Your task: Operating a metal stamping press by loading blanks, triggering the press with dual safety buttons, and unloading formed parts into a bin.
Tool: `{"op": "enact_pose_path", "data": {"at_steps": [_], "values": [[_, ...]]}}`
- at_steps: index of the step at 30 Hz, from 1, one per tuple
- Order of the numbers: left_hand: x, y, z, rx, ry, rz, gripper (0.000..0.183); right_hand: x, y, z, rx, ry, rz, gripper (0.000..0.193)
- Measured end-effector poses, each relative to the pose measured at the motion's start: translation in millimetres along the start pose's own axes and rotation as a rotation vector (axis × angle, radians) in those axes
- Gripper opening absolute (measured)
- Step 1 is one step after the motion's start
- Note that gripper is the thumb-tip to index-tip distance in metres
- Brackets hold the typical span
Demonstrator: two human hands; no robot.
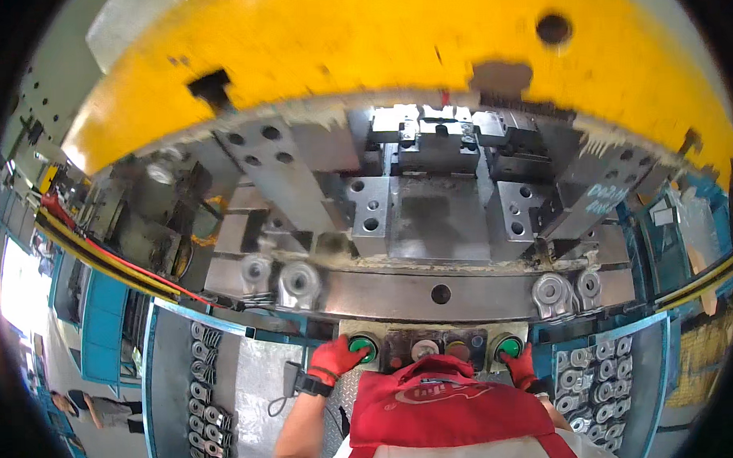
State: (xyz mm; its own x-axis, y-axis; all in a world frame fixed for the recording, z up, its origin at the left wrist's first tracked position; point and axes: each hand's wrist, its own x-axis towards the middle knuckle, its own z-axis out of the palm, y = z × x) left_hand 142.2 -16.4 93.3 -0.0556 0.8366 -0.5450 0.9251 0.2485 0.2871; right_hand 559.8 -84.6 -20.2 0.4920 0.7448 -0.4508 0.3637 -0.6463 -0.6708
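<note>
The left button [361,351] and right button [512,347], both green, sit at opposite ends of the control panel [441,339], directly in front of the operator; the spacing appears intended to occupy both hands outside the die area. The left hand [331,359], in a red glove, touches the left button from its outer side; the right hand [520,366], likewise gloved, touches the right button at its lower right edge. Neither grip shows a part held; how far the fingers are closed cannot be told. Behind the panel, the press bed [385,293] carries two ring-ended metal parts [300,284] at left and two more at right, probably staged within reach. Beyond is the die [439,226], below the yellow press frame [376,35]. A left tray [271,374] and right tray [654,372] flank the operator, holding similar parts in rows, presumably for orderly handling.
</note>
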Motion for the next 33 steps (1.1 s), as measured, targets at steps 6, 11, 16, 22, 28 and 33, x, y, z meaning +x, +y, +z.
{"op": "enact_pose_path", "data": {"at_steps": [6,11,16,22,28,33], "values": [[3.2,134.7,-126.1,-0.613,0.282,0.833,0.052,0.8,7.1,0.1,-0.071,0.034,-0.007,0.106],[98.4,233.9,-171.5,-0.342,0.779,0.82,0.073,1.1,16.3,3.9,-0.07,0.052,-0.051,0.105],[195.7,317.0,-206.8,0.082,0.685,0.394,0.09,-12.7,10.1,1.9,0.196,0.041,0.02,0.099],[306.8,345.3,-245.3,0.366,0.526,0.396,0.095,-25.8,-6.3,-9.2,0.284,0.27,0.076,0.08],[242.8,362.8,-250.9,-0.453,0.319,0.371,0.103,-3.4,-14.6,-34.6,0.551,0.622,0.001,0.058],[234.3,306.5,-256.9,-0.196,0.852,0.515,0.074,29.6,-74.3,-63.6,-0.274,0.772,-0.344,0.075]]}}
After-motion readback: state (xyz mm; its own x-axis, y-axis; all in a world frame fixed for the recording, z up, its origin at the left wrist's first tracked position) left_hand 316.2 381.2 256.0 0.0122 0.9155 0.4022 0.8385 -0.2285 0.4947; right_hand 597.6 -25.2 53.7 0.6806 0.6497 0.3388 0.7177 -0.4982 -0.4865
